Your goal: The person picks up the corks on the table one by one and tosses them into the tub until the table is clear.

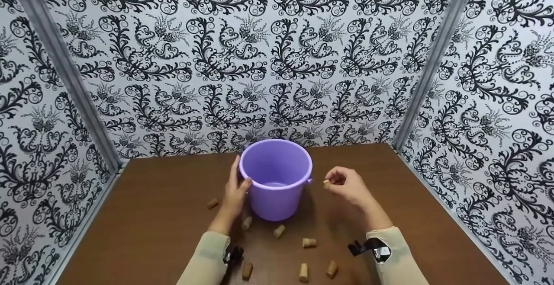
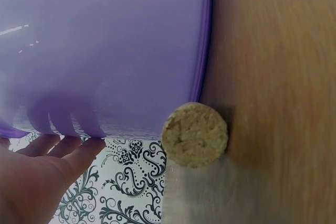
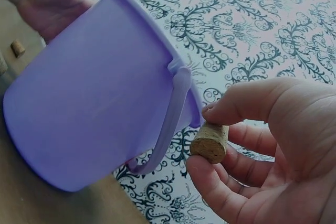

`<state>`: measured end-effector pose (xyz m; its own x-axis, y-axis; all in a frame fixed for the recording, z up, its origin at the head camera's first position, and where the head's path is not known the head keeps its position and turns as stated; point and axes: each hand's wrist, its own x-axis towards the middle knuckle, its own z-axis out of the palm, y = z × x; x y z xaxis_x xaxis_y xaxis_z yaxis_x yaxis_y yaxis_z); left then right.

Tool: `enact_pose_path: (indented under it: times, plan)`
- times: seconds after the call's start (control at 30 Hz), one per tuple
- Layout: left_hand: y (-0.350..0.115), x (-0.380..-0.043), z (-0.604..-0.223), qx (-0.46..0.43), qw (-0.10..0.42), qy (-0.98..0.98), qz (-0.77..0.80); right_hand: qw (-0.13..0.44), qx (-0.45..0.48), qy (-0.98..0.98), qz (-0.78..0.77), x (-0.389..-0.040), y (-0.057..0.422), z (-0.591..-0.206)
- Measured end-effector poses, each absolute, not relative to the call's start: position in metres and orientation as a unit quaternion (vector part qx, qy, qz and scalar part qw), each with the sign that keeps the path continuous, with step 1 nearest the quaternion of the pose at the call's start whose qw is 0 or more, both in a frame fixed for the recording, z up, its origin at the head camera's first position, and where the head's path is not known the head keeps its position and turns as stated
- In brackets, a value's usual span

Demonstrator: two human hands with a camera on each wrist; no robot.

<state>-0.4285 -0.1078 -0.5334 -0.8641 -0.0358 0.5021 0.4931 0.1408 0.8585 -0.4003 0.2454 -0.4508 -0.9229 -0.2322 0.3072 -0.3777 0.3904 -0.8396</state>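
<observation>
A purple plastic bucket (image 1: 276,198) stands upright near the back of the brown table. My left hand (image 1: 236,192) holds its left side, thumb at the rim and fingers against the outer wall. Between thumb and fingertips, my right hand (image 1: 351,187) pinches a small tapered cork (image 3: 210,142), held in the air just right of the bucket. The bucket's handle (image 3: 170,124) hangs down on that side. In the left wrist view, another cork (image 2: 194,135) lies close to the bucket's base. The part of the bucket floor that shows is bare.
Several loose corks lie on the table, including a cork (image 1: 212,203) left of the left forearm, a cork (image 1: 309,242) in front of the bucket and a cork (image 1: 304,272) near the front. A patterned wall (image 1: 277,60) rises behind the table (image 1: 164,216).
</observation>
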Motion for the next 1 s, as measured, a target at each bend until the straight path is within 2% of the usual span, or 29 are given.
enact_pose_path:
  times: [0.27, 1.0]
  plan:
    - [-0.109, -0.426, -0.535, -0.161, 0.206, -0.723, -0.639, 0.068, 0.175, -0.803, 0.566, -0.406, 0.243, -0.450]
    - [-0.106, -0.426, -0.530, -0.179, 0.210, -0.719, -0.638, 0.119, 0.145, -0.759, 0.623, -0.411, 0.223, -0.434]
